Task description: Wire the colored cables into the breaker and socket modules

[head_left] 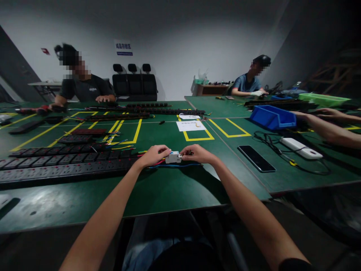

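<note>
Grey module [173, 158]: at frame centre, between the two hands, above the worktop [180, 194]. The left hand [154, 155] pinches its left end between thumb and fingers. The right hand [196, 153] has its fingertips gathered at the right end; whether they grip the module or a small part there cannot be told.

Recommended handling: hold the body steady with the left hand and let the right fingertips do the fine work. Avoid straining the coloured wires [161, 162] beside the left fingers. Leave the blue wire [190, 164] below the module free of the grip. The long black power strip [84, 169], centre left, should lie undisturbed.
</note>
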A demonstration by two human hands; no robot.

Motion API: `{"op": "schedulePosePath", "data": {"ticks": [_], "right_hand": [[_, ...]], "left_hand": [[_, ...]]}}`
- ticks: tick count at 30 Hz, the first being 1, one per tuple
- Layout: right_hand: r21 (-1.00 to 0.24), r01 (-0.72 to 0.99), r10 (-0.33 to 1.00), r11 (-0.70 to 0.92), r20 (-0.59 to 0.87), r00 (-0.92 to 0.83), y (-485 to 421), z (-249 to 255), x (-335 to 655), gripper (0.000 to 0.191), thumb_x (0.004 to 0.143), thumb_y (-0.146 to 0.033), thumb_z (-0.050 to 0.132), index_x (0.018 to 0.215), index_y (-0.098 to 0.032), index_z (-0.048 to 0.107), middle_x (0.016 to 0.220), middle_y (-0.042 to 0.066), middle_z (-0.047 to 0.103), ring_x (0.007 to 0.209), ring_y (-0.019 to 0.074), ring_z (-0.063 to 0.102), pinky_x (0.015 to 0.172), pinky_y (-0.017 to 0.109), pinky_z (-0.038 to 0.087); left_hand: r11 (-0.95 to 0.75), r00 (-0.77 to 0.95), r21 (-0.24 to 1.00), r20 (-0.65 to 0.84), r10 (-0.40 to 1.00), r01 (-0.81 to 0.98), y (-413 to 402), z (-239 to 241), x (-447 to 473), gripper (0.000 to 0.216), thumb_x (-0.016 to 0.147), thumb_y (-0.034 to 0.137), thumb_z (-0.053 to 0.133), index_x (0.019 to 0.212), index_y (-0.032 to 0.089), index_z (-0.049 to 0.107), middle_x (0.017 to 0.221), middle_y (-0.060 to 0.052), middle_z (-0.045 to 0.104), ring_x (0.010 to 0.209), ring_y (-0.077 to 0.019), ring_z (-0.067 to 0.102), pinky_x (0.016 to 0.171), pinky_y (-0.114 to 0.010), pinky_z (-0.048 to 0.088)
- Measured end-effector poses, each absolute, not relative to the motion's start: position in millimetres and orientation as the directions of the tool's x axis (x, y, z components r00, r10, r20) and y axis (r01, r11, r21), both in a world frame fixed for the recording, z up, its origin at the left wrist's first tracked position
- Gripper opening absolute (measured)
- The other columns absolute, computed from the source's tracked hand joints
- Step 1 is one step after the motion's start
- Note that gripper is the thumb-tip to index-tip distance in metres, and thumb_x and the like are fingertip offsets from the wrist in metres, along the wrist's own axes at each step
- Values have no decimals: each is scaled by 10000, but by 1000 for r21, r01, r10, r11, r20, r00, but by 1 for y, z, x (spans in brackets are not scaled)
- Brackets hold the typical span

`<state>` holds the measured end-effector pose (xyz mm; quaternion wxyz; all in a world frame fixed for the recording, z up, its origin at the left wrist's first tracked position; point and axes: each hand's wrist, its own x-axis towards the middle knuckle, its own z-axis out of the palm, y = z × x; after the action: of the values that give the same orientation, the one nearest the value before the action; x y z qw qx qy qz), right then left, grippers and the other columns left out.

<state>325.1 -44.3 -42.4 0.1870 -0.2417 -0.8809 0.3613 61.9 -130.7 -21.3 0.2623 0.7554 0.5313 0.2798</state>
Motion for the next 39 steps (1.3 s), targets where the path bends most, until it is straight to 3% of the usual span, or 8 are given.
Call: {"op": "schedulePosePath", "data": {"ticks": [4,8,13,18,23,27,33,39], "right_hand": [[-730,352,715,586,262,-648,-23,-37,347,492,928,-593,590,1041,-154,781,933,77,758,793,191,636,686,275,461],[-622,575,843,532,325,-428,-1,-42,368,483,961,-556,521,886,-148,769,759,61,714,688,183,595,621,273,398],[-448,688,807,571,156,-569,-1,-53,371,299,932,-442,642,866,-183,777,801,52,742,712,171,629,627,257,385],[-485,637,751,599,62,-658,-9,-51,364,184,847,-330,763,961,-185,759,886,46,758,779,175,667,671,248,447],[-473,636,732,610,30,-681,-10,-48,361,85,884,-254,706,897,-171,710,898,58,745,774,165,646,668,250,441],[-558,600,743,573,46,-667,-9,-46,364,190,913,-345,676,953,-161,692,929,70,734,797,169,639,673,255,444],[-684,565,766,462,-13,-643,-5,-44,370,496,981,-585,501,911,-138,704,767,39,675,617,132,534,578,260,382],[-783,533,795,321,-82,-600,-3,-46,372,683,968,-716,454,884,-102,742,711,60,655,588,132,522,574,268,395]], "left_hand": [[-303,283,691,146,948,656,-131,-21,63,436,959,555,530,1014,176,738,996,-79,765,909,-220,673,795,-314,493],[-293,284,675,128,950,677,-133,-19,63,442,943,565,563,1051,177,745,1022,-81,769,918,-226,687,794,-312,495],[-286,280,660,119,953,694,-134,-20,63,484,904,593,609,1094,169,743,1047,-92,759,934,-237,690,800,-319,501],[-332,313,595,139,939,732,-133,-26,63,525,862,634,646,1101,174,734,1103,-103,738,982,-253,676,804,-323,496],[-347,331,570,135,934,745,-132,-26,62,548,848,644,657,1123,175,726,1108,-109,725,991,-255,661,808,-322,484],[-342,334,576,125,934,743,-133,-25,62,548,862,651,636,1114,173,723,1084,-104,725,977,-254,658,812,-327,480],[-338,350,599,100,931,726,-132,-26,61,543,870,662,630,1094,175,715,1074,-92,728,958,-249,665,808,-322,475],[-306,357,611,41,933,730,-133,-25,60,547,898,675,595,1115,186,711,1041,-71,746,908,-238,668,761,-305,440]]}}
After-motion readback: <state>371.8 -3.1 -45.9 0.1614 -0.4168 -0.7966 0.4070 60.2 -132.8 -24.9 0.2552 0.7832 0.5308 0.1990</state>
